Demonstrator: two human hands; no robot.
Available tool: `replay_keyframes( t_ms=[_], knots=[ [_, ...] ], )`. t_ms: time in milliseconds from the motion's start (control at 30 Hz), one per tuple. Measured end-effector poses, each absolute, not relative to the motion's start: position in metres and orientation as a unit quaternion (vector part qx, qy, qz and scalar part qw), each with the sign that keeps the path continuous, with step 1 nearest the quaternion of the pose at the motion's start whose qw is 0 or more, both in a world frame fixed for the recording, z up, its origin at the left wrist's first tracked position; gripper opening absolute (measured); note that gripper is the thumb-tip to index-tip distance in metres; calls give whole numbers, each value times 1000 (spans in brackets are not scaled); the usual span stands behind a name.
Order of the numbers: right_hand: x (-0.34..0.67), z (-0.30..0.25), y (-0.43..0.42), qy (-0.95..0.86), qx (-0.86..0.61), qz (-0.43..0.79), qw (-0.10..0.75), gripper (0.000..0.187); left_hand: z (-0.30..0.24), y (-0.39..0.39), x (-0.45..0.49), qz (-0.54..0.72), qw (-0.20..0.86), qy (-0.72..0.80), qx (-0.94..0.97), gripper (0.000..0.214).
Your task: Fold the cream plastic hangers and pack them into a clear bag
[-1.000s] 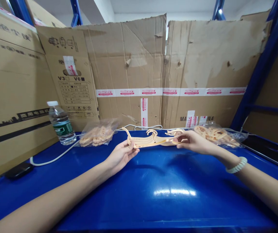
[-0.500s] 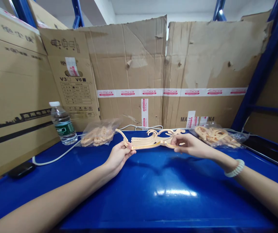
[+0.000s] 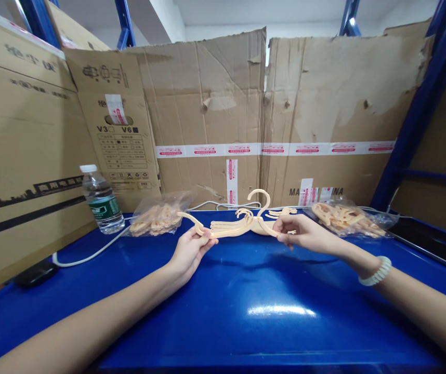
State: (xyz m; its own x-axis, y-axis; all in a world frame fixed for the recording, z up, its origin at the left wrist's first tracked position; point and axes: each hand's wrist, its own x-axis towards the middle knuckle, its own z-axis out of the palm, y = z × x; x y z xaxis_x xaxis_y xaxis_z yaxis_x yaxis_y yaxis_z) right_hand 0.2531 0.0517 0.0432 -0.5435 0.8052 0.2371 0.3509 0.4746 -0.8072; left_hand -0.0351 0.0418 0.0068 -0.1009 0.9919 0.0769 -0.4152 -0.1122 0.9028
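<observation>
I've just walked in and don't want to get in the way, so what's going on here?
A person is holding a pale peach hanger out over the blue table, with the left hand and the right hand gripping opposite sides and its hook up. Similar hanger pieces lie just behind it. A clear bag of peach pieces sits to the left, another bag to the right.

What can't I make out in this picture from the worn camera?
All in the head view:
Right tip of the held hanger: covered by the right hand's fingers.
Parts of the pale pieces behind it: blocked by the hanger.
Piece counts in the left bag and right bag: overlapping under creased plastic.
Dark flat object's right end: cut by the right edge.
Printed cardboard's fine print: too small.
</observation>
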Motion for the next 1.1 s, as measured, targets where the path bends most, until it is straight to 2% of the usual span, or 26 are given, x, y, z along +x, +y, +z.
replay_keyframes(
  t_ms=[233,300,333,400,467,567,700,800,933,1100],
  knots=[
    [258,45,57,-755,-400,364,371,31,13,35,-30,585,538,421,438,17],
    [261,46,58,-753,-402,358,378,30,13,24,-27,551,508,424,510,17],
    [263,47,59,-756,-403,357,371,30,13,17,-25,528,469,415,574,16],
    [266,47,59,-769,-401,364,340,29,15,3,-23,446,282,341,778,11],
    [267,47,58,-787,-392,372,295,29,16,-9,-21,338,111,238,904,17],
    [266,45,56,-824,-368,367,223,23,17,-17,-20,248,11,183,951,27],
    [263,47,49,-874,-362,299,127,14,14,-14,-20,233,5,221,947,33],
    [261,49,44,-891,-370,247,86,12,14,-13,-20,191,7,244,951,32],
    [259,48,43,-900,-392,181,63,13,15,-14,-20,164,-21,278,946,34],
    [261,44,49,-879,-437,178,63,10,15,-12,-20,155,-29,319,935,41]
  ],
)
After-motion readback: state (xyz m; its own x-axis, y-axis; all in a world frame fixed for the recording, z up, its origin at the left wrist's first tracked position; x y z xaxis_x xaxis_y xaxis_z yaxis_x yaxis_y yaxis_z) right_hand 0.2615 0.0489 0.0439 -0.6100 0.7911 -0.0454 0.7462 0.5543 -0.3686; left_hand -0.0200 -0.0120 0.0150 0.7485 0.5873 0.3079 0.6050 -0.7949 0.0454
